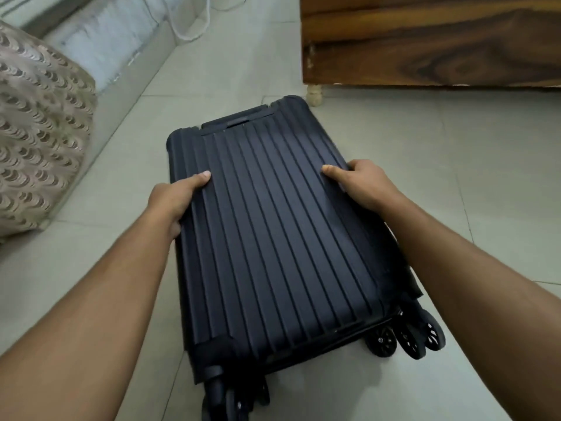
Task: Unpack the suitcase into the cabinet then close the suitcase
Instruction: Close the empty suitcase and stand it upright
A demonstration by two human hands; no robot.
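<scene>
Two hands grip one dark ribbed suitcase (273, 226), which lies flat on the pale tiled floor (440, 183) with its shell halves together. Lid seam not readable from this angle; cannot tell whether it is zipped.

Left hand (173, 202): clamped on the suitcase's left long edge, about midway along. Thumb lies on top of the ribbed face, fingers curl down over the side and out of sight.

Right hand (364, 186): mirrors it on the suitcase's right long edge. Thumb on the top face, fingers wrapped over the side. Both forearms run in from the near corners of the view.

Suitcase details: vertical ribs run the length of the top face. Telescopic handle (233, 120) sits retracted in its recess at the far end. Wheels (406, 335) at the near right corner, black with spoked hubs; another set of wheels shows at the near left corner, partly cut off by the bottom of the view.

Surroundings, all taken from the suitcase: beyond its far right corner stands a wooden cabinet (425, 41) with dark grain, raised on a small pale turned foot (315, 97) that is near that corner but not touching. To the suitcase's left, well apart, a cushion (39, 132) with a scalloped beige pattern. Beyond the far left, a white cable (194, 25) loops on the floor.
</scene>
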